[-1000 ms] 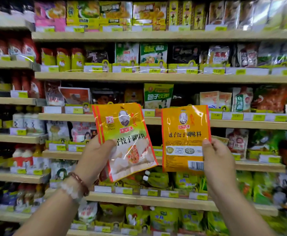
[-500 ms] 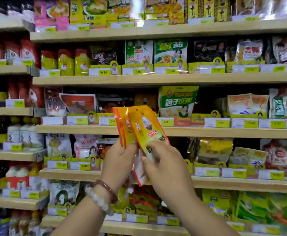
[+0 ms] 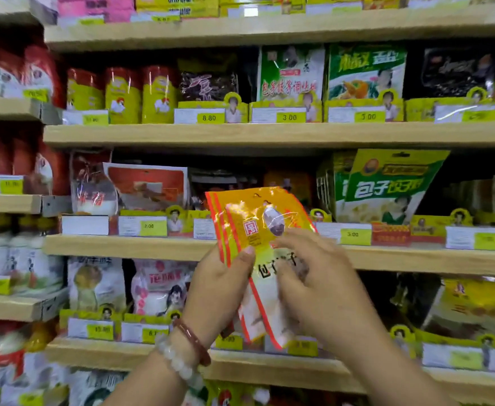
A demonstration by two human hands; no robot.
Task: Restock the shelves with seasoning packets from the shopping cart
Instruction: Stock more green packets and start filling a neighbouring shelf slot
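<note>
Currently left hand [image 3: 220, 285] is gripping stacked glossy orange-yellow seasoning packets [image 3: 255, 227] mid-frame; right hand [image 3: 313, 276] fingers curled on them. Suggest squaring edges before shelving.

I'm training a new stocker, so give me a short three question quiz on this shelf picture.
1. True or false: the left hand holds the orange seasoning packets with its thumb on the front.
2. What price shows on the tag under the dark packet on the upper shelf?
3. The right hand is: A) touching the packets, B) resting on the shelf edge, C) holding a bottle.

Key: 1 true; 2 8.80; 3 A.
</note>
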